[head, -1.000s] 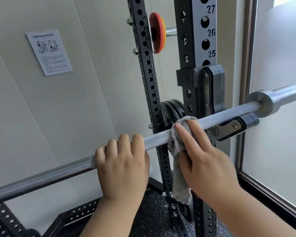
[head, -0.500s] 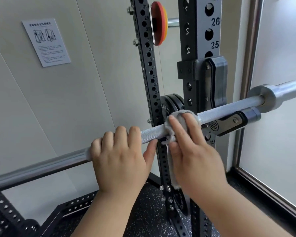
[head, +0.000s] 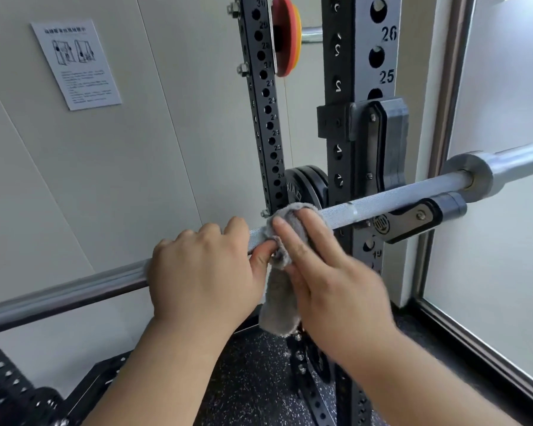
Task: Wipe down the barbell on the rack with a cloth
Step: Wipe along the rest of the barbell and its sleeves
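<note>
**Cloth pressed to the barbell beside the hook**

Cloth (head: 279, 305), grey and fluffy, is draped over the barbell (head: 382, 199), its upper part bunched on the knurled shaft and its tail hanging below between the two hands. The barbell runs from lower left to upper right and rests in the hook (head: 413, 216) on the rack upright (head: 360, 56), with its collar (head: 471, 176) just past the hook.

The right hand (head: 330, 272) lies on the cloth with its fingers close together and nearly straight, pressing the fabric against the bar; its thumb is hidden. The left hand (head: 203, 272) grips the bare shaft just beside the cloth, fingers curled over the top and thumb tucked underneath, the thumb tip touching the cloth's edge.

Black plates (head: 305, 186) sit behind the upright, near the cloth. A red and orange disc (head: 285, 41) hangs higher up on a second perforated post. A printed notice (head: 74, 63) is fixed to the pale wall at left, and a frosted window (head: 505, 241) fills the right side. Speckled dark flooring (head: 253, 379) shows below the forearms.
</note>
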{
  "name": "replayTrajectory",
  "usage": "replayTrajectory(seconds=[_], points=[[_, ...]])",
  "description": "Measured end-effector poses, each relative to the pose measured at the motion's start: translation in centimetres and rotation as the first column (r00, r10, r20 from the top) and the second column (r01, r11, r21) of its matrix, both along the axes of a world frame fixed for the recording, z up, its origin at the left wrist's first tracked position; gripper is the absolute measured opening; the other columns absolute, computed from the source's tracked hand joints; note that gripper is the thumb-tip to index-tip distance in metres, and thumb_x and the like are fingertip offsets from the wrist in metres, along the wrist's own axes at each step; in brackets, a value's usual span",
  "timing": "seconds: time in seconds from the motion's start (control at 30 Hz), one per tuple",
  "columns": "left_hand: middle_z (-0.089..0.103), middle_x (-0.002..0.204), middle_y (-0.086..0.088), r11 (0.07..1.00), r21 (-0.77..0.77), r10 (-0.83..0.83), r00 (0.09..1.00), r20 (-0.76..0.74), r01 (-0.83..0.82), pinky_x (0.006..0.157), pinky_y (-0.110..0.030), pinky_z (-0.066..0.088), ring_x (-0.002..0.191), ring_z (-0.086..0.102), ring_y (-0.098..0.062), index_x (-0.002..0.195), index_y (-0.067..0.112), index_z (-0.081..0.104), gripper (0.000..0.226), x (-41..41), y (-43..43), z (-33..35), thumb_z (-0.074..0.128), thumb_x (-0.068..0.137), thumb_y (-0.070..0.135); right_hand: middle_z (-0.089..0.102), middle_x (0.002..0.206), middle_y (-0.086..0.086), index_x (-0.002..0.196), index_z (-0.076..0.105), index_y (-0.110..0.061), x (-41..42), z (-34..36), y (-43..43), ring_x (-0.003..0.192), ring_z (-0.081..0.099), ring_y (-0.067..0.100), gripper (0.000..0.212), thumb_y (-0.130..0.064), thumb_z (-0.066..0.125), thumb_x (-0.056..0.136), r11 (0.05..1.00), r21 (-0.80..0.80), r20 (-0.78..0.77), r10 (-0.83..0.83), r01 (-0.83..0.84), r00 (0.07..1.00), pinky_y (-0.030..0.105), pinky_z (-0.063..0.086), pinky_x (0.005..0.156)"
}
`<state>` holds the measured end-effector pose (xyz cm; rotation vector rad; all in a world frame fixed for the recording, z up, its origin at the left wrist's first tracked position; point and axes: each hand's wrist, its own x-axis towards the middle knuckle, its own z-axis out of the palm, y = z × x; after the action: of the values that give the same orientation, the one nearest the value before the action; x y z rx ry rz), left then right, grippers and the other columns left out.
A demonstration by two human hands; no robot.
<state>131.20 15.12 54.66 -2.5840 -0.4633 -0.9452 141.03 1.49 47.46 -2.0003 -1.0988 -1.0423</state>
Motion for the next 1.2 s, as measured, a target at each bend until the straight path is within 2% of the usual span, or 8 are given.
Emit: replayTrajectory(seconds=[0.2, 0.4, 0.57, 0.7, 0.87, 0.97, 1.07, 1.2], points=[[0.045, 0.059, 0.004, 0.994, 0.042, 0.104, 0.994, -0.026, -0.102, 0.051, -0.028, 0.031, 0.054, 0.045, -0.026, 0.076, 0.024, 0.036, 0.057, 0.3, -0.3, 0.6, 0.007, 0.095, 0.069, 0.038, 0.163, -0.012, 0.151, 0.052, -0.032, 1.7, 0.1, -1.2, 0.061, 0.063, 0.020, 0.044, -0.038, 0.040, 0.108, 0.986, 0.142, -0.146, -0.070, 0.091, 0.987, 0.027, 0.048, 0.048], [0.057, 0.067, 0.001, 0.996, -0.034, 0.080, 0.993, -0.089, -0.083, 0.057, -0.031, 0.042, 0.064, 0.055, -0.028, 0.074, 0.020, 0.047, 0.065, 0.6, 0.1, 1.8, 0.014, 0.094, 0.073, 0.045, 0.161, -0.006, 0.152, 0.053, -0.031, 1.1, -0.2, -0.9, 0.054, 0.054, 0.010, 0.046, -0.035, 0.044, 0.107, 1.000, 0.025, 0.009, -0.019, 0.019, 1.000, 0.022, 0.046, 0.046], [0.051, 0.066, 0.004, 0.993, 0.028, 0.120, 0.991, -0.052, -0.119, 0.055, -0.031, 0.035, 0.062, 0.053, -0.026, 0.078, 0.022, 0.039, 0.059, 0.2, -0.4, 0.9, 0.009, 0.093, 0.070, 0.040, 0.163, -0.008, 0.150, 0.054, -0.030, 1.9, -0.4, -1.1, 0.060, 0.064, 0.023, 0.042, -0.036, 0.042, 0.110, 0.978, 0.185, -0.150, -0.067, 0.094, 0.986, 0.030, 0.052, 0.048], [0.059, 0.085, -0.001, 0.991, 0.025, 0.128, 0.991, 0.035, -0.129, 0.069, -0.040, 0.031, 0.078, 0.057, -0.030, 0.099, 0.024, 0.055, 0.045, 0.1, -1.0, -1.4, 0.031, 0.098, 0.062, 0.044, 0.162, 0.001, 0.151, 0.055, -0.029, -0.1, -0.7, 0.2, 0.056, 0.056, 0.014, 0.045, -0.036, 0.038, 0.110, 0.994, 0.105, -0.055, 0.027, -0.021, 0.998, 0.026, 0.049, 0.045], [0.060, 0.100, -0.004, 0.998, 0.042, 0.045, 0.983, 0.178, -0.053, 0.089, -0.050, 0.036, 0.089, 0.052, -0.032, 0.124, 0.021, 0.064, 0.046, -0.1, -0.5, -4.0, 0.054, 0.097, 0.058, 0.047, 0.159, -0.011, 0.150, 0.056, -0.030, 2.1, -0.2, -2.3, 0.056, 0.050, 0.011, 0.045, -0.035, 0.044, 0.107, 0.985, 0.119, -0.051, -0.123, 0.128, 0.991, 0.020, 0.033, 0.048], [0.059, 0.090, -0.005, 0.994, -0.002, 0.107, 0.974, 0.200, -0.108, 0.085, -0.049, 0.035, 0.083, 0.051, -0.033, 0.108, 0.021, 0.065, 0.048, 0.6, -1.3, -3.4, 0.045, 0.100, 0.063, 0.037, 0.164, -0.011, 0.152, 0.052, -0.030, 1.0, -0.5, -0.8, 0.064, 0.065, 0.021, 0.044, -0.035, 0.042, 0.109, 0.976, 0.191, -0.141, -0.079, 0.106, 0.987, 0.030, 0.052, 0.046], [0.057, 0.077, -0.006, 0.993, 0.020, 0.112, 0.982, 0.152, -0.116, 0.073, -0.043, 0.029, 0.073, 0.052, -0.033, 0.090, 0.019, 0.061, 0.050, 1.1, -1.2, -2.3, 0.040, 0.099, 0.064, 0.045, 0.161, -0.006, 0.148, 0.058, -0.024, -0.6, -0.6, 0.6, 0.085, 0.072, 0.012, 0.043, -0.029, 0.049, 0.107, 0.984, 0.178, -0.058, 0.040, -0.029, 0.997, 0.015, 0.053, 0.064], [0.054, 0.058, -0.004, 0.997, -0.005, 0.074, 0.996, 0.041, -0.073, 0.060, -0.034, 0.020, 0.052, 0.047, -0.028, 0.070, 0.021, 0.048, 0.065, 0.8, -0.8, -0.5, 0.027, 0.096, 0.076, 0.045, 0.159, -0.014, 0.148, 0.058, -0.031, 2.1, 0.0, -1.7, 0.053, 0.054, 0.006, 0.041, -0.033, 0.050, 0.108, 0.992, 0.106, 0.029, -0.065, 0.062, 0.997, 0.018, 0.044, 0.047]])
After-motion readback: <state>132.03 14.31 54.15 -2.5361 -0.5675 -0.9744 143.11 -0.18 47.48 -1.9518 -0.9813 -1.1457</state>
